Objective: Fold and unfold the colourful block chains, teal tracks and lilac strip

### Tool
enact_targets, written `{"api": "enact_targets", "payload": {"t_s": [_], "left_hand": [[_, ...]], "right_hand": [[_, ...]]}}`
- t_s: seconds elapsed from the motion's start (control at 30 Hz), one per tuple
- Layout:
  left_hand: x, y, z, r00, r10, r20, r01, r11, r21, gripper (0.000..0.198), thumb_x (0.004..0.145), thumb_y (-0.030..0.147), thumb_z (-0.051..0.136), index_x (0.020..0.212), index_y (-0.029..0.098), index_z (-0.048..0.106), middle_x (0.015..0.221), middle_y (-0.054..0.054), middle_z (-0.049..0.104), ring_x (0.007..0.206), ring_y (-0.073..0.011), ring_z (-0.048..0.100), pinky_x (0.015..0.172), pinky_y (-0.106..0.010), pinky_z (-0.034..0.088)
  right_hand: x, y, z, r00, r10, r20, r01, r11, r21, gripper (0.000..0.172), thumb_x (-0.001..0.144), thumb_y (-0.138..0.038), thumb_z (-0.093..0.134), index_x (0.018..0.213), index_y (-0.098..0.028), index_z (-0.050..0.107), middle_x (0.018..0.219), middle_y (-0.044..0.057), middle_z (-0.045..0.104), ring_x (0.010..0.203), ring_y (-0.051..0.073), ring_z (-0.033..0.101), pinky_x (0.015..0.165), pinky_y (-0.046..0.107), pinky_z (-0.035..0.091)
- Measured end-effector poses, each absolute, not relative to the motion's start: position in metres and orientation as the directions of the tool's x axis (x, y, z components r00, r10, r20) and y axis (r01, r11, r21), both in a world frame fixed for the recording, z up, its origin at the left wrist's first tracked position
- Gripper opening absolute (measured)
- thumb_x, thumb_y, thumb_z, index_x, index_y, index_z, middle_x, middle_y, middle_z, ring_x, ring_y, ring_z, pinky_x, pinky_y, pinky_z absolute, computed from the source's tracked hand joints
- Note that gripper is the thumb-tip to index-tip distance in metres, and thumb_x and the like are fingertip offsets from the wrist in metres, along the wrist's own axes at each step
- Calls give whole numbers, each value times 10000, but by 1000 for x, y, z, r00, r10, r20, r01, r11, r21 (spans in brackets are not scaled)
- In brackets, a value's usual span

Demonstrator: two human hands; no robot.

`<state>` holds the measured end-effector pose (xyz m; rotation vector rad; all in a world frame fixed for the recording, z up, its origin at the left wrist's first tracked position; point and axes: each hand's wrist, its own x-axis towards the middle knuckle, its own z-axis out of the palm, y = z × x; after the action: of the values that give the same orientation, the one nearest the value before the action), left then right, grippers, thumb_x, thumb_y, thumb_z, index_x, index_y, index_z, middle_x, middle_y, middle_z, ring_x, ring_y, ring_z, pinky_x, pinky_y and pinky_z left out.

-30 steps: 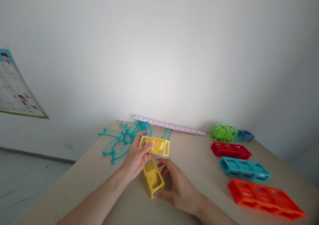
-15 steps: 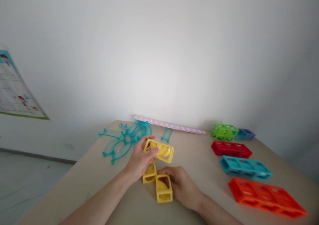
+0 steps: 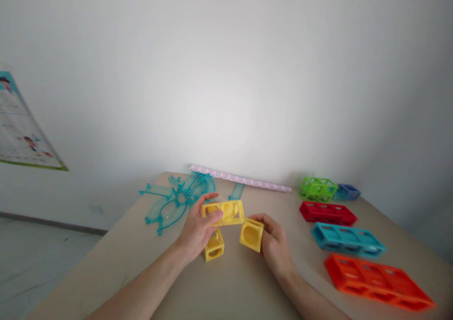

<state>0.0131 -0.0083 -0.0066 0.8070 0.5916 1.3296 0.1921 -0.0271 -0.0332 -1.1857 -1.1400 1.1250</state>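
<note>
My left hand (image 3: pixel 198 223) grips a yellow double block (image 3: pixel 230 212), two hollow cubes joined in a row, held above the table. Its thumb lies across the near face. In my right hand (image 3: pixel 276 242) is a single yellow cube block (image 3: pixel 251 235) with a round recess in the face turned to me. This cube is raised close to the right end of the double block; whether they touch I cannot tell. Another yellow cube (image 3: pixel 214 247) rests on the table beneath my left hand, which partly hides it.
Translucent teal track pieces (image 3: pixel 177 199) lie in a heap at the back left. A patterned lilac strip (image 3: pixel 244 179) runs along the wall. On the right stand rows of orange (image 3: pixel 378 282), turquoise (image 3: pixel 348 240) and red (image 3: pixel 329 213) blocks, with green (image 3: pixel 317 189) and blue blocks (image 3: pixel 348 191) behind.
My right hand has lifted the single yellow cube off the table, up and to the right, and turned it. The double block in my left hand has tilted to nearly level.
</note>
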Motion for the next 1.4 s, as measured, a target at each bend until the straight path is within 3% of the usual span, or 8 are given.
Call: {"api": "enact_targets", "payload": {"t_s": [0.3, 0.47, 0.63, 0.77, 0.93, 1.03, 1.23, 1.4], "left_hand": [[7, -10, -5, 147, 984, 101, -661, 21, 750, 372, 708, 217, 710, 1047, 185, 562, 880, -43, 656, 724, -169, 635, 597, -281, 516], [0, -13, -7, 378, 921, 95, -347, 45, 937, 412, 658, 184, 751, 1052, 178, 629, 889, -48, 642, 733, -165, 625, 628, -248, 496], [-1, -17, -5, 476, 871, 124, -146, -60, 987, 459, 649, 200, 773, 1087, 196, 635, 893, -51, 651, 753, -176, 617, 640, -240, 492], [0, -18, -3, 468, 868, 165, -186, -85, 979, 471, 657, 192, 776, 1100, 199, 619, 998, -74, 652, 829, -190, 623, 713, -263, 507], [8, -14, -8, 282, 944, 171, -411, -42, 911, 558, 657, 183, 786, 1161, 242, 554, 1005, -49, 648, 868, -195, 635, 775, -313, 520], [13, -10, -11, 188, 973, 135, -545, -11, 839, 441, 670, 205, 785, 1067, 199, 592, 938, -37, 652, 844, -176, 640, 790, -305, 512], [12, -13, -7, 289, 951, 106, -524, 64, 849, 538, 598, 170, 836, 1070, 207, 582, 906, -36, 672, 806, -195, 662, 738, -321, 525], [6, -13, -6, 317, 947, 57, -628, 165, 761, 438, 609, 186, 825, 993, 179, 613, 860, -40, 691, 782, -198, 680, 711, -304, 541]], "right_hand": [[200, -20, -36, 242, 959, 144, 140, 112, -984, 283, 768, -304, 504, 981, -162, 624, 527, -25, 563, 446, 140, 496, 392, 219, 346], [200, -23, -38, 293, 890, 350, 172, 311, -935, 298, 871, -422, 499, 1017, -183, 603, 800, 43, 663, 659, 169, 588, 549, 244, 452], [198, -35, -32, 88, 790, 607, 318, 555, -769, 153, 914, -253, 478, 978, -218, 613, 925, 47, 634, 834, 179, 601, 737, 274, 471], [201, -40, -25, -23, 693, 720, 374, 674, -637, 222, 928, -192, 444, 1085, -233, 595, 1068, 82, 598, 1006, 214, 574, 850, 338, 463], [202, -44, -23, -96, 715, 693, 351, 676, -648, 360, 920, -222, 459, 1276, -234, 510, 1256, 127, 504, 1157, 270, 508, 942, 419, 455], [198, -46, -23, -110, 697, 709, 363, 692, -624, 462, 903, -208, 499, 1360, -250, 445, 1338, 130, 426, 1210, 277, 469, 954, 416, 460], [195, -47, -29, -191, 686, 702, 384, 710, -590, 522, 922, -178, 475, 1418, -300, 370, 1405, 111, 380, 1225, 258, 470, 996, 424, 435], [186, -49, -42, -165, 752, 638, 367, 648, -668, 741, 903, -217, 521, 1498, -298, 87, 1509, 111, 282, 1342, 260, 346, 1020, 442, 421]]}}
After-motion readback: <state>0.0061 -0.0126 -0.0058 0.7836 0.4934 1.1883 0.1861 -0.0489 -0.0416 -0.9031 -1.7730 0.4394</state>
